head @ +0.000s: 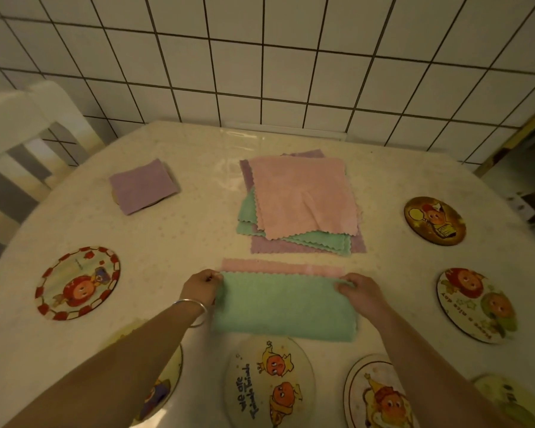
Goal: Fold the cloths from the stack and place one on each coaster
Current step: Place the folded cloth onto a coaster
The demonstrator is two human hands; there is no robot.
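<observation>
Cloths lie in three places on the desk (pixel 179 242), read here from left to right with the clock face laid on the desktop. At ten o'clock a folded purple cloth (pixel 142 186) sits on a coaster whose edge just peeks out beneath it. At nine o'clock lies a bare coaster with a red checked rim (pixel 78 283). The left hand (pixel 202 287), a silver bangle (pixel 195 312) on its wrist, pinches the far left corner of the green cloth (pixel 284 305) with curled fingers. That green cloth lies at the near centre, doubled over, with a strip of pink cloth (pixel 278 267) showing along its far edge. At twelve o'clock, just beyond, sits the stack (pixel 300 199), a pink cloth on top with green and purple ones fanned out under it. At six o'clock a coaster with lettering (pixel 269 384) touches or nearly touches the green cloth's near edge. The right hand (pixel 360 293) grips the far right corner of the green cloth, fingers curled round it. Further right, bare coasters lie at two o'clock (pixel 434 220), four o'clock (pixel 476 304) and five o'clock (pixel 380 396).
</observation>
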